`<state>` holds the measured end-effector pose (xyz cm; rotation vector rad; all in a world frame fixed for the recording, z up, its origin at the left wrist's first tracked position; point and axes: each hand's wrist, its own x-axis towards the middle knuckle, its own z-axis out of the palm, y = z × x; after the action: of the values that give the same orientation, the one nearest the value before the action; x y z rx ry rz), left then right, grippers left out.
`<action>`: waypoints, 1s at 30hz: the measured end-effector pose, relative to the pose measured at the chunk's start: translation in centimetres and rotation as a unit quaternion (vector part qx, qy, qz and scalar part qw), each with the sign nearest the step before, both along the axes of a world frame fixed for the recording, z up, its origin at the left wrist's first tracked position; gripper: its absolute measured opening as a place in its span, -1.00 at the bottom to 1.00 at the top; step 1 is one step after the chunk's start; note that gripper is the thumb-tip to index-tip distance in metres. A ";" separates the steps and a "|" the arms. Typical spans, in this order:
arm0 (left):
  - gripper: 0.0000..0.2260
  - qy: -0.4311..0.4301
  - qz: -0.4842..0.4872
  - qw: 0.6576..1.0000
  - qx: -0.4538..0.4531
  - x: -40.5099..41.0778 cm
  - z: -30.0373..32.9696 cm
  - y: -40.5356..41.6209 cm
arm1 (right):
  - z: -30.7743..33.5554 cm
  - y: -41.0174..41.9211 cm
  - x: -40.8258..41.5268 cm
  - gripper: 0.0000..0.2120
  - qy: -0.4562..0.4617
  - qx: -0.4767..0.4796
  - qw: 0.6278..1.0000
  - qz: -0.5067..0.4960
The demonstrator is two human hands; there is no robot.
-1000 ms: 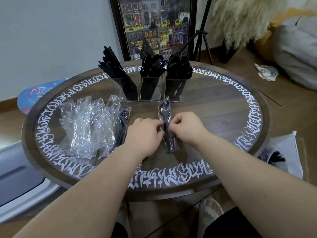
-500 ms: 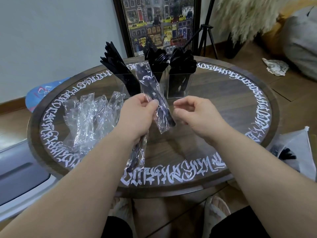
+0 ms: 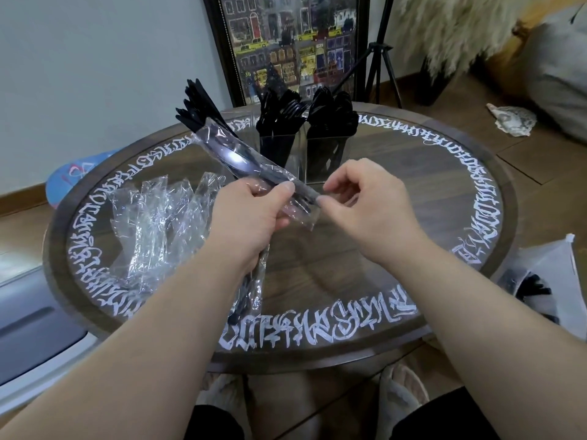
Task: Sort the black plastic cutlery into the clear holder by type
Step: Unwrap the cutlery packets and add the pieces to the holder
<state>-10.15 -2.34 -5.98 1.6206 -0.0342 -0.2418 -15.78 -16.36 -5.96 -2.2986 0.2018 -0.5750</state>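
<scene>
Bare table lies open right of the hands and toward the near rim; crumpled wrappers crowd the left. The clear holder, its cutlery bristling upward, blocks the far middle.

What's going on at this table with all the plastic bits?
A person is unpacking wrapped black cutlery. The left hand holds up a clear packet with cutlery inside, plus another wrapped packet hanging below it. The right hand pinches the first packet's near end, apparently to open it. Empty wrappers lie in a heap on the round table. At the back, the clear holder already stands full of knives, forks and spoons.
</scene>
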 end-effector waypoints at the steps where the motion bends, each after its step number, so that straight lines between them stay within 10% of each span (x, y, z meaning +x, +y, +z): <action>1: -0.86 -0.012 0.016 1.000 0.004 0.1 0.0 -0.1 | 0.0 0.3 -0.1 -0.80 -0.008 -0.024 0.999 0.019; 18: -0.89 0.006 0.025 0.998 -0.056 -0.4 0.5 -0.5 | -0.9 2.0 1.0 -0.94 -0.037 -0.069 0.997 0.011; 30: -0.85 0.058 0.043 0.990 -0.123 0.1 0.6 -0.8 | -0.3 2.0 1.4 -0.80 -0.001 0.313 0.949 0.043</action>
<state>-10.03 -3.14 -5.40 1.3570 0.0907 -0.2547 -14.37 -14.35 -6.24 -1.6790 0.2405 -0.3939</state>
